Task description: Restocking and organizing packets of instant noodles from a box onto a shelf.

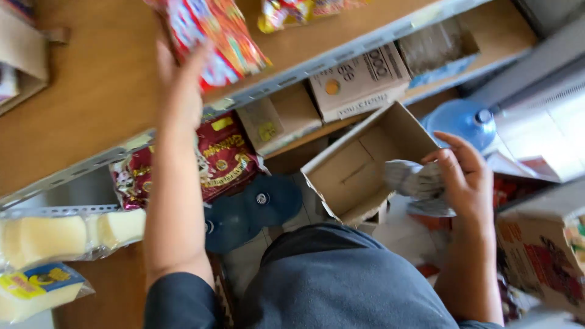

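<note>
Wooden shelf [91, 91] lies under the left hand [180, 85] grasping a red snack packet [213, 36]; right hand [466, 180] clutches crumpled paper [417, 183] beside an open carton [359, 161].

Wooden shelf [91, 91] (snack packets [213, 36], seemingly)
</note>
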